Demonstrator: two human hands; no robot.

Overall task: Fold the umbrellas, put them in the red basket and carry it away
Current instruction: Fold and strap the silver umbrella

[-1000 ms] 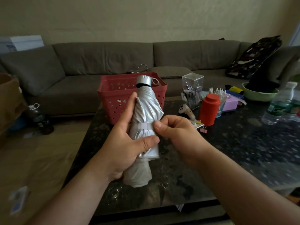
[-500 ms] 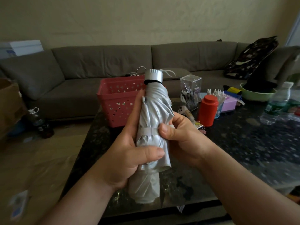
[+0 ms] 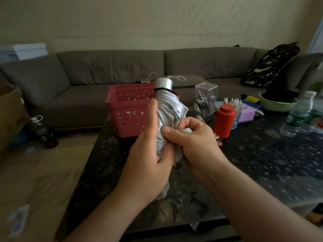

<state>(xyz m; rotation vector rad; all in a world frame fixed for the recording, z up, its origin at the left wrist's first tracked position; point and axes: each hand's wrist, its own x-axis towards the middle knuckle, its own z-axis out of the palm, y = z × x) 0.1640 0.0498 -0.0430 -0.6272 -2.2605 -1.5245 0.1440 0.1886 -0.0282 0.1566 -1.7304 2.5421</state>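
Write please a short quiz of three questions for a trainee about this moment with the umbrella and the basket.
1. True or false: the silver umbrella already lies in the red basket.
2. Which hand has its thumb pressed on the umbrella's fabric: A) left hand B) right hand C) neither?
3. Fill in: just right of the hands stands a red ___.

Key
1. False: both hands hold it upright in front of the basket.
2. B.
3. canister.

umbrella (image 3: 170, 109): shiny silver cloth | basket (image 3: 127, 110): matt plastic | table (image 3: 262, 163): glossy, perhaps stone
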